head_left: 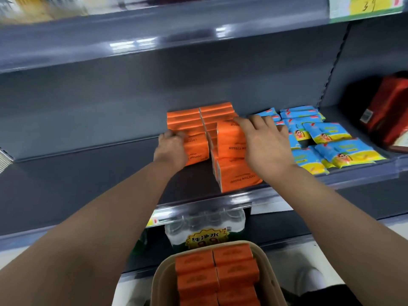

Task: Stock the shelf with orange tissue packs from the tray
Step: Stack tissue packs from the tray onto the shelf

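Tan tray at bottom centre, w/ orange tissue packs in two columns. Above it, more orange packs sit in two rows approx mid-way along grey shelf. Left hand: grip curled round left row's front pack. Right hand: grip clasps right row's raised pack, thumb on far edge. Blue-yellow packets just beside, on right; red bags further right. Bottled water on lower shelf.
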A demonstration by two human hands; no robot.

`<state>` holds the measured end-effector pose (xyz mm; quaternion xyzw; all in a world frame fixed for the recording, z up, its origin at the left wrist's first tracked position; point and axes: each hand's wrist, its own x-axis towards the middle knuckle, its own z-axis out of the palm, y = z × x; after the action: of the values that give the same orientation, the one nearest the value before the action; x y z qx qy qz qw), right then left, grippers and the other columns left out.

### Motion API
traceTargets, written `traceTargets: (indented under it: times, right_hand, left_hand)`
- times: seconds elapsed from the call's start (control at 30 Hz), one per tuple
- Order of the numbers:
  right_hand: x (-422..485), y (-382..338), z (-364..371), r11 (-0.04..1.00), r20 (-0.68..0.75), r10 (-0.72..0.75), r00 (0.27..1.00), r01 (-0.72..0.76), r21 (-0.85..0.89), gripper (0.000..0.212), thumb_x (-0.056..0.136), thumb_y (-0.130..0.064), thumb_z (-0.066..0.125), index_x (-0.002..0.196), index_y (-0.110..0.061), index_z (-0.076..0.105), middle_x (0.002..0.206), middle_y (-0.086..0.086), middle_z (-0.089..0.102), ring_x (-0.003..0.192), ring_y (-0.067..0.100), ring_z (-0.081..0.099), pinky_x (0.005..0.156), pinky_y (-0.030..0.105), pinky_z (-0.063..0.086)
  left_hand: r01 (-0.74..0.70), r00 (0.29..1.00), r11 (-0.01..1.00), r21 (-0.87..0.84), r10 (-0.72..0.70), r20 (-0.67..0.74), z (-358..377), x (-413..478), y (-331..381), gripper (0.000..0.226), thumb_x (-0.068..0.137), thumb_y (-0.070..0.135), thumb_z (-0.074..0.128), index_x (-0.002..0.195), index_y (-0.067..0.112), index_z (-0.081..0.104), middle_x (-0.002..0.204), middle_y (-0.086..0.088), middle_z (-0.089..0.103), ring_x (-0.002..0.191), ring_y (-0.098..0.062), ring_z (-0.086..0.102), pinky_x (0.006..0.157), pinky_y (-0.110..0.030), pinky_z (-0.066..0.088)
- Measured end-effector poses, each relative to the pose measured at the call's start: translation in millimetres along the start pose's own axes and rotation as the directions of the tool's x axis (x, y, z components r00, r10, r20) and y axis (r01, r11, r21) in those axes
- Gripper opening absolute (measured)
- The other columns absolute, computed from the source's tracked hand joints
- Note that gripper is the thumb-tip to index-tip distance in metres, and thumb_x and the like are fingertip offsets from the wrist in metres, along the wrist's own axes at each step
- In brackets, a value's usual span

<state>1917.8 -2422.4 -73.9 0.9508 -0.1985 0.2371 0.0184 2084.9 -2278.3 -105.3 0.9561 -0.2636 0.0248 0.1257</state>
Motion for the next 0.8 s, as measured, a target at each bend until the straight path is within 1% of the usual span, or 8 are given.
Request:
traceTargets:
  times: [0.2,0.33,0.5,0.57,0.63,0.7,0.77,0.8]
  right_hand:
    - [-1.4,-0.5,0.9,1.000,-0.021,-0.022,1.000,0.021,-0.015,0.066,0.081,-0.005,0.047,0.143,-0.023,0.035,0.127,0.006,0.049,0.120,0.031,0.040,0.091,0.047,0.034]
    - [9.7,-8.0,-7.3,1.000,0.053,0.014,0.998,-0.013,-0.009,0.062,0.081,-0.004,0.048,0.139,-0.023,0.038,0.128,0.006,0.047,0.122,0.030,0.038,0.093,0.048,0.035]
    - [36.1,-52.5,-11.9,0.991,0.028,-0.051,0.998,0.047,0.127,0.057,0.083,-0.006,0.052,0.135,-0.026,0.041,0.128,0.004,0.048,0.122,0.029,0.040,0.093,0.046,0.037]
    - [43.3,-79.7,-8.5,0.978,0.023,-0.114,0.993,0.108,0.176,0.057,0.083,-0.008,0.056,0.134,-0.028,0.040,0.129,0.002,0.048,0.123,0.027,0.041,0.093,0.046,0.036]
    - [46.2,-101.4,0.2,0.975,0.057,-0.160,0.985,0.149,0.166,0.057,0.082,-0.006,0.056,0.134,-0.026,0.041,0.131,0.003,0.048,0.125,0.028,0.041,0.093,0.046,0.034]
    - [45.2,-112.7,14.5,0.980,0.123,-0.175,0.977,0.160,0.122,0.057,0.081,-0.002,0.052,0.132,-0.023,0.042,0.132,0.004,0.048,0.125,0.028,0.040,0.093,0.045,0.033]
    - [41.2,-115.7,29.4,0.983,0.180,-0.166,0.970,0.149,0.104,0.054,0.081,0.000,0.050,0.129,-0.022,0.042,0.131,0.004,0.049,0.124,0.027,0.042,0.094,0.045,0.033]
    - [38.8,-115.8,36.0,0.985,0.201,-0.163,0.966,0.146,0.097,0.053,0.081,0.001,0.050,0.129,-0.021,0.042,0.130,0.004,0.050,0.123,0.027,0.044,0.096,0.045,0.032]
  left_hand:
    - [-0.033,0.986,0.982,-0.187,0.001,-0.168,18.6,8.4,-6.1,0.050,0.085,0.003,0.057,0.132,0.017,0.046,0.129,-0.007,0.033,0.123,-0.025,0.032,0.087,-0.037,0.047]
    - [-0.088,0.978,0.914,-0.396,0.002,-0.211,14.8,-2.7,-22.7,0.052,0.083,-0.003,0.054,0.131,0.014,0.043,0.132,-0.005,0.031,0.126,-0.021,0.033,0.093,-0.022,0.034]
    - [-0.065,0.972,0.918,-0.391,-0.031,-0.234,-3.9,-20.7,-53.7,0.050,0.084,-0.007,0.047,0.131,0.009,0.044,0.134,-0.011,0.035,0.127,-0.024,0.035,0.096,-0.021,0.029]
    - [-0.028,0.976,0.901,-0.433,-0.070,-0.209,-11.7,-23.1,-65.6,0.047,0.085,-0.007,0.047,0.130,0.006,0.045,0.131,-0.012,0.041,0.123,-0.025,0.042,0.098,-0.025,0.034]
    - [0.035,0.986,0.846,-0.533,-0.116,-0.118,-19.0,-25.3,-73.5,0.042,0.087,-0.004,0.048,0.127,0.006,0.046,0.123,-0.009,0.050,0.112,-0.025,0.052,0.092,-0.030,0.042]
    - [0.064,0.996,0.832,-0.551,-0.091,-0.022,-21.2,-26.8,-78.6,0.039,0.088,-0.004,0.049,0.126,0.006,0.049,0.119,-0.008,0.056,0.107,-0.025,0.057,0.088,-0.033,0.046]
    - [0.076,0.996,0.820,-0.567,-0.041,0.074,-19.6,-30.6,-81.6,0.036,0.090,-0.007,0.047,0.123,0.005,0.050,0.108,-0.007,0.057,0.098,-0.020,0.056,0.082,-0.025,0.049]
    - [0.079,0.994,0.803,-0.590,-0.015,0.112,-18.6,-34.1,-80.9,0.033,0.091,-0.010,0.043,0.120,0.005,0.050,0.100,-0.007,0.057,0.090,-0.017,0.056,0.072,-0.017,0.049]
